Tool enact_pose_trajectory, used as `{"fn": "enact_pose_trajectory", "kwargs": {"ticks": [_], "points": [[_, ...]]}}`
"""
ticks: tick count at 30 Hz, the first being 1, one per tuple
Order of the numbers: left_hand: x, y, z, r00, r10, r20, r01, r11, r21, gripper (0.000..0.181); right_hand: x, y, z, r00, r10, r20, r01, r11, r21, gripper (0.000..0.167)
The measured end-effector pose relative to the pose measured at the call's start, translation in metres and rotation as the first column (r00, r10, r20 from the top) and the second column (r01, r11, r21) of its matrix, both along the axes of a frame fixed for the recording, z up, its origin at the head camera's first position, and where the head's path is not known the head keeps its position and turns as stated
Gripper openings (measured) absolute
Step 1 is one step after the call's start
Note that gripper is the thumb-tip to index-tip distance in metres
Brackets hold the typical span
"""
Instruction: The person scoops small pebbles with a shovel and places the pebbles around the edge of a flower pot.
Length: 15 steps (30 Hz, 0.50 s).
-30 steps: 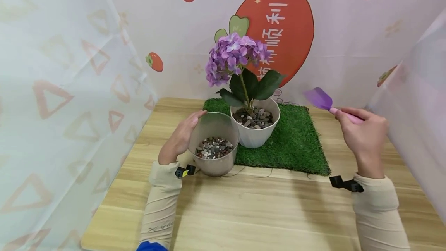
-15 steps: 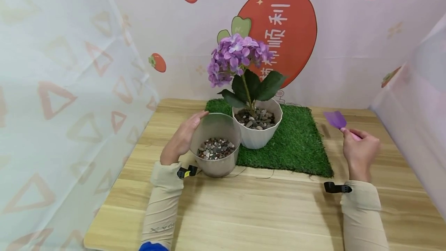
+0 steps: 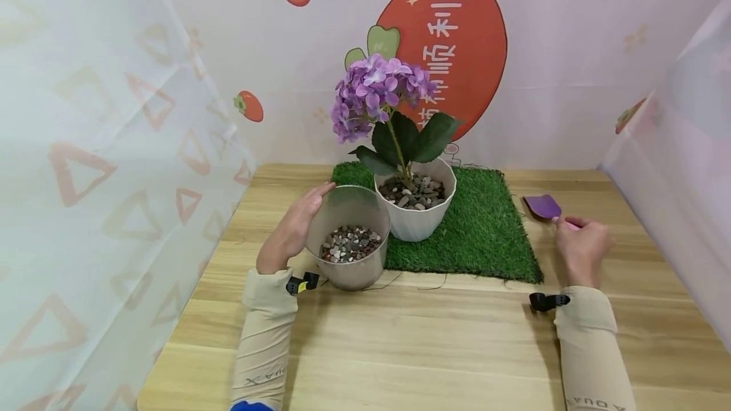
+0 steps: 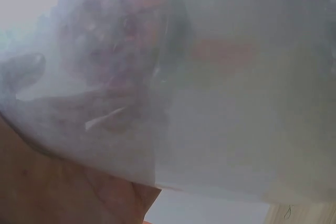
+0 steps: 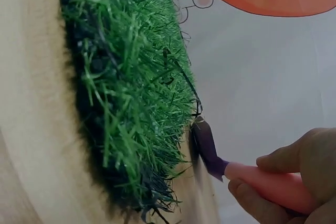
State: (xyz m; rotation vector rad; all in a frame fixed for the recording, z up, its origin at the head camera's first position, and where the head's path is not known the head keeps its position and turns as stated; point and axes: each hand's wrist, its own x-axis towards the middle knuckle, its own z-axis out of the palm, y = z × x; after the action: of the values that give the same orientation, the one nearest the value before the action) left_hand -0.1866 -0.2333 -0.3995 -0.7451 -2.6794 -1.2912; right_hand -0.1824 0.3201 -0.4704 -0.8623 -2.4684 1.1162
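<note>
Against the left side of a translucent tub [image 3: 355,274] with pebbles [image 3: 350,244] at its bottom, my left hand [image 3: 290,228] rests with its fingers extended up to the rim. The tub's cloudy wall fills most of the left wrist view. On the right, my right hand [image 3: 584,246] grips the pink handle [image 5: 270,184] of a small trowel. Its purple blade [image 3: 544,207] is low over the table, just right of the grass mat, tip toward the left. Beside the tub stands a white pot [image 3: 419,224] of pebbles holding a purple hydrangea [image 3: 377,91].
The green artificial grass mat [image 3: 485,233] lies under the white pot on the wooden table [image 3: 422,341]. Printed cloth [image 3: 548,49] hangs behind, and more cloth [image 3: 114,176] closes off the left side. Loose dark threads stick out along the mat's edge.
My right hand has lowered the trowel from the air toward the table, right of the mat. My left hand, the tub and the pot have stayed in place.
</note>
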Motion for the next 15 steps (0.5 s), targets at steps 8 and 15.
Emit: {"fn": "enact_pose_trajectory", "kwargs": {"ticks": [8,15], "points": [[0.0,-0.01,0.002,0.999,-0.034,-0.013,0.035,0.998,0.051,0.059,0.01,-0.001,-0.004,0.997,0.058,0.041,-0.059,0.998,0.028,0.042],[-0.002,-0.035,-0.002,0.998,0.067,-0.022,-0.066,0.997,0.039,0.062,0.013,0.0,-0.002,0.985,0.132,0.111,-0.141,0.986,0.084,0.048]]}}
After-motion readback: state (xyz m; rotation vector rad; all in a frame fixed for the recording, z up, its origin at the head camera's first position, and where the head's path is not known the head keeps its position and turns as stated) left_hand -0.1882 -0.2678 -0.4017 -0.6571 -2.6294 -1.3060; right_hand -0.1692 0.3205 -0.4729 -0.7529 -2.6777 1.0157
